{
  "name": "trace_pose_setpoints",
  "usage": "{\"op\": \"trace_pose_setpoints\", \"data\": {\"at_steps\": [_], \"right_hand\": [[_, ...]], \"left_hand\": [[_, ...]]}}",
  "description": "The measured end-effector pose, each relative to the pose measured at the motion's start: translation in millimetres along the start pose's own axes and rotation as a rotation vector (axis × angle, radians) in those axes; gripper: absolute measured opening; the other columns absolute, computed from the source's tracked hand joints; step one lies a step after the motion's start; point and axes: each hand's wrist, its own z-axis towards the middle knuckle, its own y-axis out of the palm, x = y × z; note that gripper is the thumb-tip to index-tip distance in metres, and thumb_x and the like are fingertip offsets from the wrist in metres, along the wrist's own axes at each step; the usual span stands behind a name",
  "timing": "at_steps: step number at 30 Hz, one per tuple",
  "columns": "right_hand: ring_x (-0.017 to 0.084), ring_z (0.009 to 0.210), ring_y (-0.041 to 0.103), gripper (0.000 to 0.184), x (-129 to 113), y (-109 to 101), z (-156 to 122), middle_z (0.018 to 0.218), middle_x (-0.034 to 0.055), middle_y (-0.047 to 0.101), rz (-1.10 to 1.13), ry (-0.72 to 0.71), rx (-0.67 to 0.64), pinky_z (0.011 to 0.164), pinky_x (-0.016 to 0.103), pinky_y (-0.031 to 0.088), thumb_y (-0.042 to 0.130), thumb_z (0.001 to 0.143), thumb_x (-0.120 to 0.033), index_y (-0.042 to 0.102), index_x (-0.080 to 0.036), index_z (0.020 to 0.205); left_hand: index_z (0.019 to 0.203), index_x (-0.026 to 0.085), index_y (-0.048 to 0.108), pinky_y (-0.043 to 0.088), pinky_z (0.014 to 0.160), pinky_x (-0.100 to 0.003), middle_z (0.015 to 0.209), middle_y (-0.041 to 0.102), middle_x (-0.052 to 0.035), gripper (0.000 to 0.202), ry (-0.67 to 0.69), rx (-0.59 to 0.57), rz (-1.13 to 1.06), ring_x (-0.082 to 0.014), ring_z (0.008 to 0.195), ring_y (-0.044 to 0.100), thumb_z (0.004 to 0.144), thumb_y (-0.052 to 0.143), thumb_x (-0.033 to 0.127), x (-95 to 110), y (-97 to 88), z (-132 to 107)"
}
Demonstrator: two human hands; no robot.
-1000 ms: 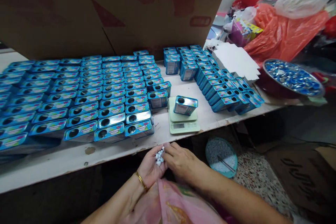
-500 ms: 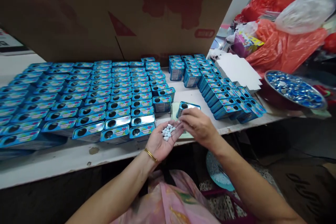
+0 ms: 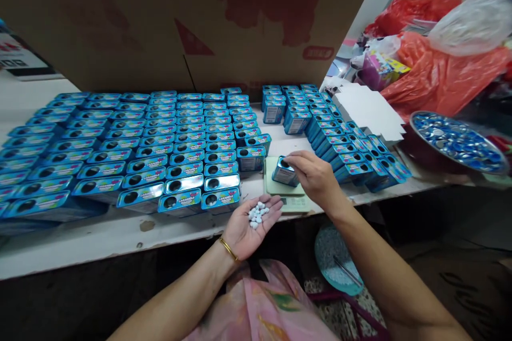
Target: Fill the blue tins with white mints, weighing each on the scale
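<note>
The left hand (image 3: 248, 228), spread palm-up, bears candies (image 3: 257, 214); a tin (image 3: 284, 175) stands at its one o'clock. The right hand (image 3: 314, 176), fingers bunched, has the tin at nine o'clock, grip unclear.

Printed lettering, "CARAMELO MACIZO", on the tops of the blue tins (image 3: 221, 200) left of the left hand (image 3: 247, 230); scale display (image 3: 294, 202) beyond its fingertips unreadable.

I am wearing a thin gold-coloured bangle (image 3: 228, 249) around my left wrist (image 3: 220, 258), and at the near edge my pink garment (image 3: 256, 301) is showing green and orange patches.
</note>
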Motion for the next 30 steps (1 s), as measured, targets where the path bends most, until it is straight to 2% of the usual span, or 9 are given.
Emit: {"op": "trace_pose_setpoints", "data": {"at_steps": [2,5,7,11,14,17,24,27,30], "right_hand": [[0.017,0.094,0.049,0.023,-24,6,-18,0.1,0.0064,0.055,0.058,-0.017,-0.06,0.083,0.03,0.042,0.04,0.084,-0.016,0.053,-0.018,0.103],[0.02,0.095,0.047,0.033,-61,34,-55,0.103,0.01,0.053,0.014,-0.018,-0.284,0.082,0.035,0.042,0.046,0.081,-0.018,0.045,-0.015,0.114],[0.023,0.099,0.044,0.041,-76,55,-78,0.107,0.012,0.05,-0.03,-0.01,-0.374,0.084,0.038,0.041,0.047,0.078,-0.013,0.039,-0.012,0.118],[0.019,0.092,0.045,0.03,-78,73,-99,0.099,0.008,0.049,0.039,0.055,-0.495,0.077,0.032,0.042,0.048,0.077,-0.011,0.045,-0.014,0.107],[0.015,0.083,0.045,0.016,-71,66,-96,0.09,0.0043,0.048,0.143,0.109,-0.532,0.071,0.027,0.042,0.049,0.078,-0.015,0.048,-0.016,0.094],[0.014,0.081,0.046,0.011,-67,57,-92,0.088,0.0028,0.048,0.224,0.101,-0.556,0.071,0.024,0.04,0.05,0.077,-0.016,0.049,-0.017,0.088],[0.013,0.083,0.048,0.016,-58,53,-89,0.087,0.0036,0.051,0.341,0.034,-0.504,0.073,0.024,0.04,0.048,0.078,-0.012,0.052,-0.017,0.093],[0.013,0.084,0.049,0.019,-47,39,-74,0.089,0.0033,0.051,0.412,0.045,-0.386,0.074,0.024,0.04,0.046,0.079,-0.011,0.053,-0.018,0.095],[0.013,0.087,0.049,0.019,-30,17,-47,0.091,0.0042,0.052,0.361,0.064,-0.207,0.077,0.025,0.04,0.044,0.08,-0.011,0.053,-0.019,0.096]], "left_hand": [[0.089,0.006,0.057,0.047,0.081,-0.033,0.094,0.063,-0.0139,0.018,-0.007,-0.018,-0.016,-0.0221,0.093,0.057,0.075,0.05,0.014,-2,-5.2,-1],[0.087,0.008,0.058,0.049,0.068,-0.022,0.074,0.064,-0.0063,0.017,-0.081,-0.007,-0.085,-0.0119,0.071,0.061,0.077,0.046,0.015,-8,-19.2,-2],[0.092,0.008,0.057,0.048,0.063,-0.018,0.074,0.064,-0.0051,0.021,-0.135,0.015,-0.112,-0.01,0.07,0.061,0.079,0.044,0.018,-14,-29.9,-4],[0.089,0.008,0.057,0.047,0.062,-0.02,0.07,0.063,-0.0049,0.022,-0.198,0.041,-0.087,-0.011,0.067,0.06,0.08,0.043,0.022,-25,-44.8,-8],[0.075,0.009,0.057,0.046,0.057,-0.02,0.059,0.059,-0.0016,0.017,-0.219,0.061,-0.098,-0.0086,0.056,0.057,0.079,0.045,0.021,-31,-49.3,-10],[0.076,0.009,0.056,0.046,0.061,-0.023,0.063,0.06,-0.003,0.015,-0.228,0.05,-0.075,-0.0108,0.06,0.058,0.079,0.047,0.02,-35,-52.4,-11],[0.075,0.008,0.056,0.046,0.07,-0.025,0.066,0.06,-0.0041,0.017,-0.186,-0.012,-0.088,-0.011,0.066,0.058,0.08,0.044,0.018,-32,-46.6,-10],[0.077,0.007,0.057,0.045,0.079,-0.029,0.071,0.062,-0.0067,0.019,-0.156,-0.083,-0.098,-0.0143,0.074,0.059,0.08,0.042,0.019,-23,-34.6,-8],[0.096,0.003,0.054,0.039,0.089,-0.037,0.094,0.061,-0.0145,0.026,-0.143,-0.112,-0.069,-0.0229,0.097,0.055,0.08,0.043,0.019,-14,-23.0,-6]]}}
